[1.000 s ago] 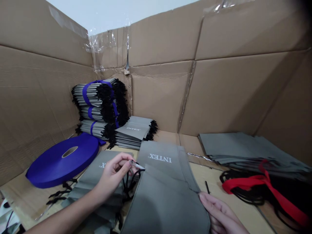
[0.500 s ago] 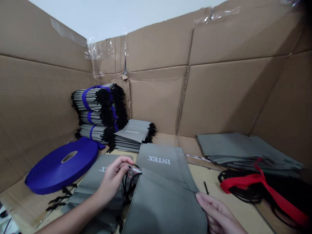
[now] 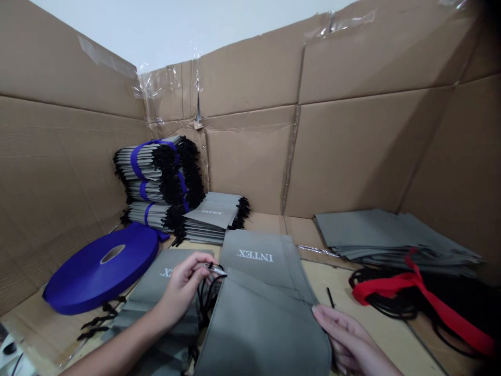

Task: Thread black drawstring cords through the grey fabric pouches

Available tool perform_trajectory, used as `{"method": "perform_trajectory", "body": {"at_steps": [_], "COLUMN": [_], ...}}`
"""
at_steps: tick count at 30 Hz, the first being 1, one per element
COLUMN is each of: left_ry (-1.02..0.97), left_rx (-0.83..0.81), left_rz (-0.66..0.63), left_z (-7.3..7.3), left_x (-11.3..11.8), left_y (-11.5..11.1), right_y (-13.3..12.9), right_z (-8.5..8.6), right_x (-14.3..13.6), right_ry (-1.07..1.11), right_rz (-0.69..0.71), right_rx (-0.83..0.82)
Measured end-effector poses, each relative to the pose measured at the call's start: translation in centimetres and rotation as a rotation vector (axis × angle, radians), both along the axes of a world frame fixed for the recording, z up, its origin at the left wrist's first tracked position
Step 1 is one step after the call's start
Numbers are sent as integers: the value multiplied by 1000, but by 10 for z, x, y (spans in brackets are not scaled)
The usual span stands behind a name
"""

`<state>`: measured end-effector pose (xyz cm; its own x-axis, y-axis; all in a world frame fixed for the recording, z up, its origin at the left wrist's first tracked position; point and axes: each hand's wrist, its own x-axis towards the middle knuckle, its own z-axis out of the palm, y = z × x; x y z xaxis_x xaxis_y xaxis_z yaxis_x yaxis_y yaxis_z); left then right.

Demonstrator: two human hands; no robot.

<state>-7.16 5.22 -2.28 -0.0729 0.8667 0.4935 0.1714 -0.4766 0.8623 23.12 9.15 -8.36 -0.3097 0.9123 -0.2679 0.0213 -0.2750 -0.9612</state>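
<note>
My left hand (image 3: 187, 282) pinches a small silver safety pin (image 3: 217, 270) with black cord by it. The pin's tip touches the left edge of a grey fabric pouch (image 3: 266, 329), at its hem. My right hand (image 3: 346, 334) grips the same pouch by its right edge, thumb on top. Under its upper part lies another grey pouch (image 3: 255, 242) printed INTEX, seen upside down. Black cord hangs in loops below my left fingers. Beside and under my left forearm, a fanned pile of grey pouches (image 3: 136, 308) with knotted black cords is partly covered.
A blue webbing roll (image 3: 74, 282) lies at left. Behind it, corded pouches in blue-banded bundles (image 3: 144, 162) are stacked, beside a loose pouch pile (image 3: 213, 211). Flat grey pieces (image 3: 368, 230), black cords (image 3: 442, 297) and a red strap (image 3: 387, 287) lie right. Cardboard walls (image 3: 242, 151) enclose the table.
The silver pin has turned slightly in my left fingers, its tip still at the hem. Both hands stay nearly in place, and the view has shifted a little.
</note>
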Motion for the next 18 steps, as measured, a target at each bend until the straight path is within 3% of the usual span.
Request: {"method": "perform_trajectory", "body": {"at_steps": [6,13,18], "left_ry": [78,-192,-182], "left_rx": [-17,-173,-251], "left_rz": [70,-24,72], "left_z": [-1,8,6], "left_x": [0,-2,-11], "left_y": [0,9,22], "right_y": [-1,0,-3], "right_z": [3,-1,5], "right_x": [-1,-1,1], "right_ry": [-79,-126,-149], "right_rz": [-19,24,-7], "right_rx": [44,158,276]}}
